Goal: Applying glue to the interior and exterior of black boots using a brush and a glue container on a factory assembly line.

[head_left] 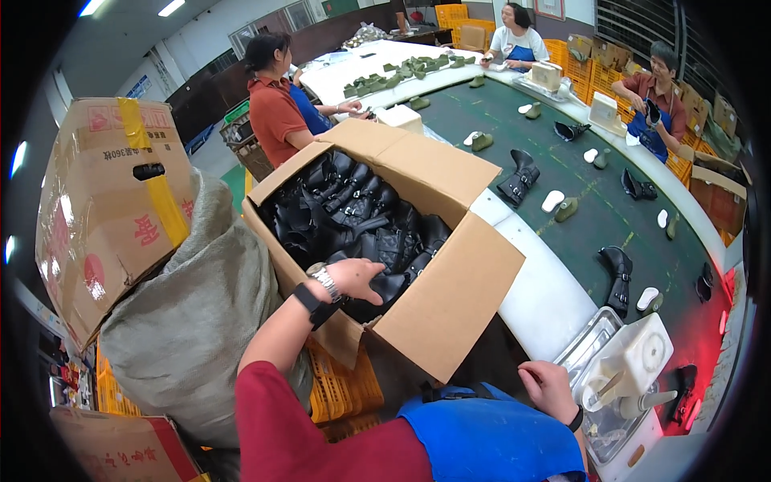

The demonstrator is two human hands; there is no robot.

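A cardboard box [446, 317] with its flaps folded out is full of black boots [353, 201] with straps and buckles. My left hand [357, 279] reaches over the near side of this box, thumb and fingers apart, right above a black boot. Whether the fingertips touch the boot I cannot tell. My right hand [550, 386] is low at the right, beside a metal tray [590, 341]. Its fingers are curled in, and nothing shows in them. Near it stands a white plastic container [649, 353] with a brush-like handle.
A green conveyor belt [554, 153] carries black boots, white insoles [552, 201] and olive-green shoe-shaped pieces [567, 209]. Three people work around the table. On my left are a grey sack [209, 321] and a taped carton [112, 209]. Orange crates [341, 386] stand below the box.
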